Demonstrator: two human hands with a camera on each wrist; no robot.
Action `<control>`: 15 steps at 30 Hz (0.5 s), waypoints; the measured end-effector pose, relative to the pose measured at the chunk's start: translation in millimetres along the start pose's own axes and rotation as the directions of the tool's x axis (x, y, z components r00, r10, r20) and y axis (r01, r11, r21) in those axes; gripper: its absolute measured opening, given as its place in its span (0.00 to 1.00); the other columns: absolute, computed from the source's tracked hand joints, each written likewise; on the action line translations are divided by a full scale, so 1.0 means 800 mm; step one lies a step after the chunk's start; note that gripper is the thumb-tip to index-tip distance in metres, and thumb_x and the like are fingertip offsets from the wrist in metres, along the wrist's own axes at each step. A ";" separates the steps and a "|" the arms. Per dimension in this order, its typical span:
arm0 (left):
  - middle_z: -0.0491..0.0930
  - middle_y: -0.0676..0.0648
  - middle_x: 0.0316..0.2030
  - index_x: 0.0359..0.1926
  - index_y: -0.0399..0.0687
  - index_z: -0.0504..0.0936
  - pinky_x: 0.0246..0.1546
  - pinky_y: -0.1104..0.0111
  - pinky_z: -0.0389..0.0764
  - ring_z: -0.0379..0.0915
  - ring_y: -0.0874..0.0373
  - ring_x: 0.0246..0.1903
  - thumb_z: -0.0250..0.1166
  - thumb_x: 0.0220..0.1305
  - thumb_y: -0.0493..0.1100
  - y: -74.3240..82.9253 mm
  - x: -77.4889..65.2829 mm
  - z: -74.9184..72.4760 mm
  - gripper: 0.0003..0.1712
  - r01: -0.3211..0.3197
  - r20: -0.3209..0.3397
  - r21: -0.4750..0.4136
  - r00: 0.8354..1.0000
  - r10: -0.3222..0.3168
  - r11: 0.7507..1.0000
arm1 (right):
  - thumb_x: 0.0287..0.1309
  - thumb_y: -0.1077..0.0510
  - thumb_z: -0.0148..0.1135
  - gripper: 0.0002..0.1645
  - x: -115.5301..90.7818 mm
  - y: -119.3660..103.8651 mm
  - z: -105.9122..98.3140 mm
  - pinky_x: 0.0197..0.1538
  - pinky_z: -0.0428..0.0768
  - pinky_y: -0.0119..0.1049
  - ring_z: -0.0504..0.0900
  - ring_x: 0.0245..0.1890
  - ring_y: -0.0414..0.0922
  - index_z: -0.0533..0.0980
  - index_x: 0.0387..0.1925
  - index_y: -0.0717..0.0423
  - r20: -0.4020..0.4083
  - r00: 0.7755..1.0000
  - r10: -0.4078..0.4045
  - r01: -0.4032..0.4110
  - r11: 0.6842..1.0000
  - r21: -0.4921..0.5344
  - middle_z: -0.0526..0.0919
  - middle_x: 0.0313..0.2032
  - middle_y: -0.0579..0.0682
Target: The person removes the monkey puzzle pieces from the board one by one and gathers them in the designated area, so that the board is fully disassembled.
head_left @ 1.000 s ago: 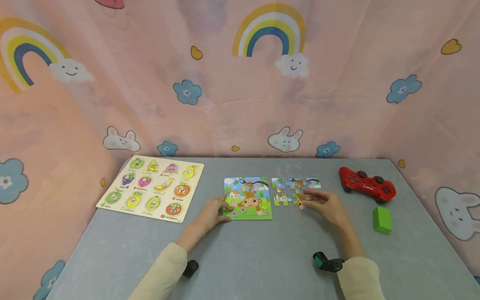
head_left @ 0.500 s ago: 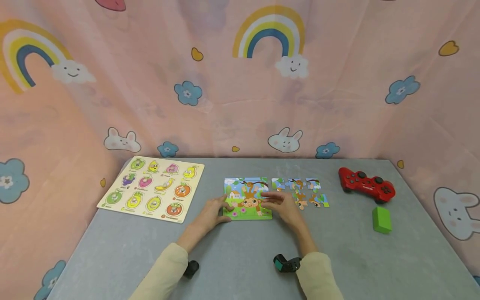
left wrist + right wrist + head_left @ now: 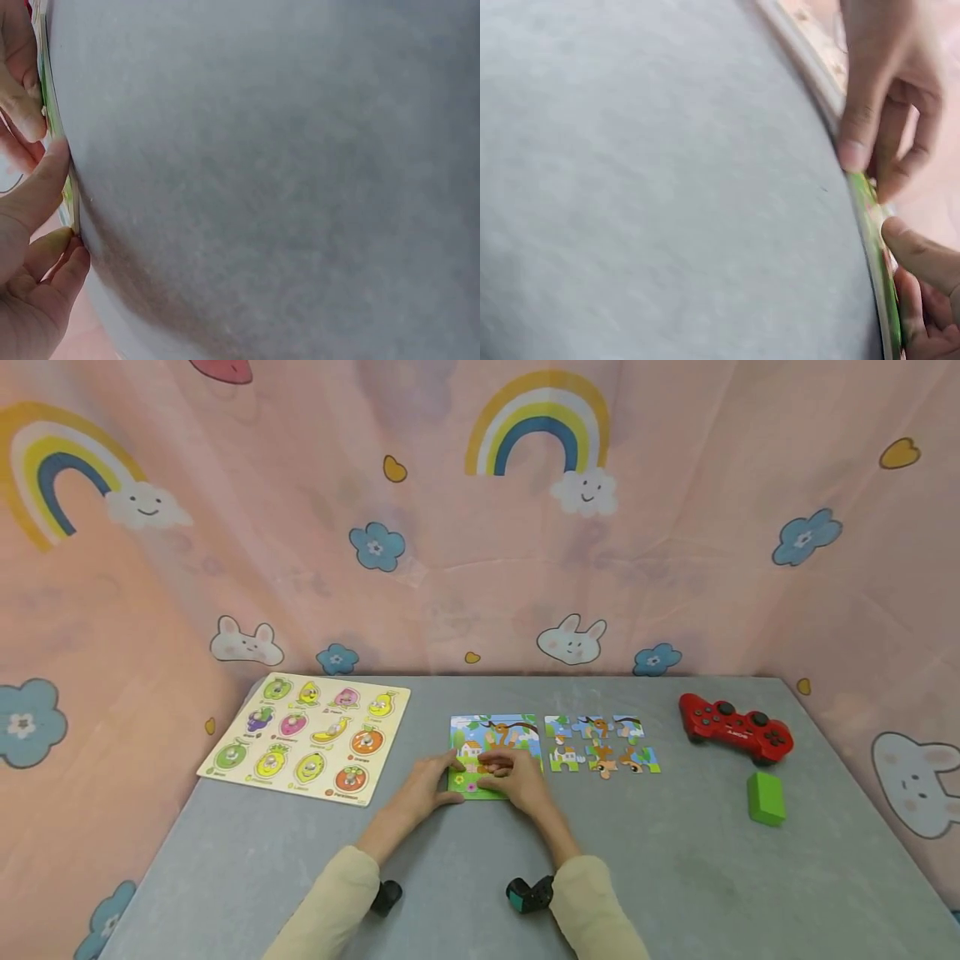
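Note:
A square jigsaw puzzle (image 3: 517,735) with a monkey picture lies on the grey table. My left hand (image 3: 423,785) holds its near left corner, thumb at the near edge and fingers along the left side; the left wrist view shows this hand (image 3: 37,247) against the thin board edge. Over the middle of the puzzle is my right hand (image 3: 517,777), fingers bent, thumb apart from them, hiding the monkey's face. In the right wrist view the right thumb (image 3: 911,244) is right at the puzzle's surface. Several loose puzzle pieces (image 3: 600,754) lie in two rows to the right.
A cream fruit-picture board (image 3: 300,789) lies at the left. On the right are a red game controller (image 3: 735,727) and a green block (image 3: 766,799). A pink patterned curtain (image 3: 480,577) rises behind the table's back edge.
My right hand has moved left from the loose pieces to the middle of the puzzle, uncovering the loose pieces. My left hand has stayed at the puzzle's corner.

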State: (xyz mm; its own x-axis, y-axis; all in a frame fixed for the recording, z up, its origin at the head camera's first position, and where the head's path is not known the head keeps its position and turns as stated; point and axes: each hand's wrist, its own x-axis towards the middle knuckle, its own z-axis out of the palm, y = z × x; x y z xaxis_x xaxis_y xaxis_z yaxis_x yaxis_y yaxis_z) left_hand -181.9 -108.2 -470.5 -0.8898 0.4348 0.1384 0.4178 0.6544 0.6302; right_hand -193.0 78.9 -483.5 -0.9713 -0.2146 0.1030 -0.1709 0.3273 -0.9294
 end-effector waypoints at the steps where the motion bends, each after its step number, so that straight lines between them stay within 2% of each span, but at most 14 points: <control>1: 0.79 0.32 0.49 0.48 0.28 0.77 0.57 0.50 0.71 0.73 0.38 0.53 0.74 0.47 0.34 0.000 0.000 0.000 0.26 0.006 -0.006 -0.002 1.000 -0.006 1.000 | 0.43 0.69 0.74 0.18 0.000 -0.001 0.003 0.39 0.83 0.33 0.84 0.35 0.51 0.82 0.40 0.68 -0.010 1.000 -0.008 0.007 0.999 -0.037 0.86 0.36 0.60; 3: 0.80 0.33 0.47 0.52 0.24 0.74 0.57 0.51 0.72 0.73 0.38 0.52 0.75 0.47 0.34 0.001 0.001 0.000 0.31 0.023 -0.012 0.001 1.000 -0.023 1.000 | 0.40 0.68 0.76 0.19 0.000 -0.002 0.008 0.35 0.81 0.31 0.83 0.33 0.48 0.83 0.39 0.65 -0.025 1.000 -0.014 0.011 0.995 -0.098 0.86 0.35 0.57; 7: 0.77 0.30 0.52 0.55 0.23 0.72 0.58 0.50 0.71 0.71 0.36 0.55 0.75 0.47 0.35 0.003 0.002 0.000 0.35 0.069 -0.001 0.017 0.998 -0.069 0.997 | 0.36 0.66 0.79 0.18 0.001 -0.005 0.013 0.31 0.75 0.29 0.78 0.29 0.44 0.84 0.35 0.62 -0.044 0.999 -0.021 0.013 0.984 -0.176 0.86 0.31 0.53; 15: 0.72 0.29 0.57 0.53 0.23 0.75 0.59 0.50 0.70 0.69 0.34 0.56 0.76 0.45 0.36 0.003 0.004 0.002 0.34 0.092 0.008 0.041 0.996 -0.092 0.995 | 0.34 0.67 0.79 0.17 -0.001 -0.006 0.017 0.29 0.72 0.28 0.75 0.27 0.43 0.84 0.33 0.62 -0.069 0.997 -0.023 0.009 0.981 -0.192 0.86 0.29 0.52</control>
State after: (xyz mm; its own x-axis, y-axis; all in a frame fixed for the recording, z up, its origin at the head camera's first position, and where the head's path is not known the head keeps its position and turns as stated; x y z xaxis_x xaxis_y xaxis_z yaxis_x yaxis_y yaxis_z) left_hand -183.2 -104.1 -469.5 -0.9231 0.3775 0.0738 0.3417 0.7166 0.6080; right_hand -188.8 65.1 -484.0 -0.9763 -0.1575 0.1484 -0.2081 0.4958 -0.8431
